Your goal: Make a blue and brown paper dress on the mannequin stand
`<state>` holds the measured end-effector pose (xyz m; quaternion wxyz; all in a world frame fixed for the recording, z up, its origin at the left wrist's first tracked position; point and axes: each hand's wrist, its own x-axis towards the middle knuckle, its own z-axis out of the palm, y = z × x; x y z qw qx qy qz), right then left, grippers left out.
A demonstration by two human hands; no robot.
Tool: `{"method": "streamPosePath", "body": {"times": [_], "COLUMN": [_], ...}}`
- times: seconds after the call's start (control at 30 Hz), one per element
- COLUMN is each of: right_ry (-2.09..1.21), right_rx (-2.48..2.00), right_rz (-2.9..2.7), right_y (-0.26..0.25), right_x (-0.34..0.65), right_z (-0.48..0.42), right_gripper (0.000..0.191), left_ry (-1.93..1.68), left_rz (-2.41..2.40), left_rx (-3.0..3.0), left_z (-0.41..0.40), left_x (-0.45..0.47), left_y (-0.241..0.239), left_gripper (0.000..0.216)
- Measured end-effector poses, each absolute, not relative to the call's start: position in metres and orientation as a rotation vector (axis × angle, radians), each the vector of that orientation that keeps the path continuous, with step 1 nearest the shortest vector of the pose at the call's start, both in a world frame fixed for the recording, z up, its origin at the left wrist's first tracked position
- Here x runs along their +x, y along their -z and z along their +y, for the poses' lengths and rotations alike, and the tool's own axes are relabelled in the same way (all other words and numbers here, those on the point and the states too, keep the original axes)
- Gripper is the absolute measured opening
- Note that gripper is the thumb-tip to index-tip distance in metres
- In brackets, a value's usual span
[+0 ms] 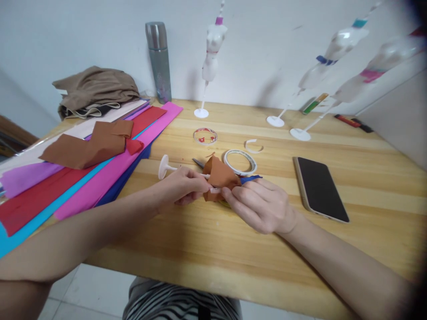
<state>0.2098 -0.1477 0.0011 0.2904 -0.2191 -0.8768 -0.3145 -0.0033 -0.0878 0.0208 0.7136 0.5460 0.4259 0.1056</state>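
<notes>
**Two pinches, one small wrap of matte brown paper**

Close in now, and both hands are busy at the front edge of that wrap, just above the wooden tabletop. The right hand is curled narrow, thumb and fingertips gripping the paper's right side. The left hand matches it from the other side, fingers drawn together on the paper's edge; whether it grips the slim white rod as well, one cannot tell. Between them, look, a small translucent strip on the fold! It looks like a fixing moment, and good form would be a flat edge, light tension from both sides, and pressure run along the strip from one end, since thin paper may crease under a hard squeeze.

Out of the wrap's right side pokes a bright blue, pointed scrap; fingers would do well to stay clear of crumpling it. Just behind sits a white ring-shaped roll of tape, well within reach. Farther right lies a black-screened phone, and at the back stands a glossy white miniature dress form, upright by the wall.
</notes>
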Motion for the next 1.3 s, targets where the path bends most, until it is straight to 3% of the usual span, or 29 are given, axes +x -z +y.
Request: {"method": "streamPosePath", "body": {"times": [0.1, 0.2, 0.5, 0.77, 1.0, 1.3], "right_ry": [0.847, 0.854, 0.819, 0.489, 0.158, -0.074], "right_rx": [-0.586, -0.595, -0.668, -0.850, -0.954, -1.125], "right_rz": [-2.342, -2.348, -2.277, -2.045, -1.794, -1.552], "right_y": [-0.001, -0.001, 0.003, 0.004, 0.004, 0.009], "right_x": [0.210, 0.210, 0.212, 0.206, 0.210, 0.217], "right_z": [-0.147, -0.147, -0.148, -0.151, -0.145, -0.135], "right_gripper": [0.020, 0.019, 0.021, 0.020, 0.020, 0.016], "left_ry": [-0.238, -0.237, -0.297, -0.309, -0.440, -0.029], "left_rz": [0.959, 0.960, 0.967, 1.068, 1.233, 1.275], "left_rx": [1.261, 1.290, 1.155, 1.152, 2.065, 2.869], "left_z": [-0.087, -0.088, -0.090, -0.089, -0.069, -0.071], "left_x": [-0.003, -0.002, -0.002, 0.002, -0.012, -0.010], "left_y": [-0.017, -0.014, -0.014, -0.021, -0.025, -0.027], "left_gripper": [0.041, 0.049, 0.035, 0.036, 0.024, 0.025]}}
